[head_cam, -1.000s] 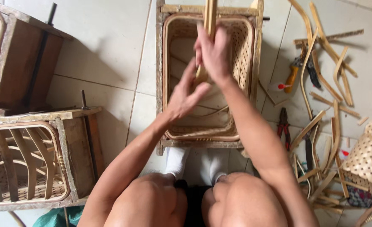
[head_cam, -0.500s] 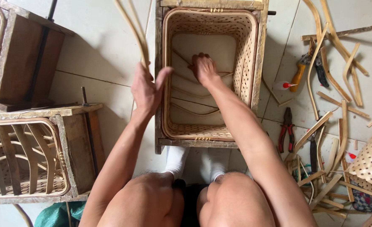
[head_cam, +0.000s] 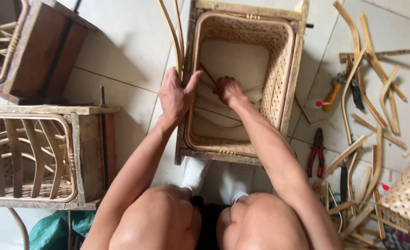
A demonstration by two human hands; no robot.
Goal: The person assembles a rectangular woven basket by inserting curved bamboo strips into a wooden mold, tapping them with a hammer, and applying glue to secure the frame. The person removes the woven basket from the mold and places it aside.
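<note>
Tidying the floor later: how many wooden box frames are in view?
3: one between the knees, with the right hand inside and the left hand on its rim; one lower left; one upper left. Others may lie outside view.

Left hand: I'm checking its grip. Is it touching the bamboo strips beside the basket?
Touching. The head view shows the left hand closed on the lower ends of the bamboo strips, beside the woven basket.
</note>
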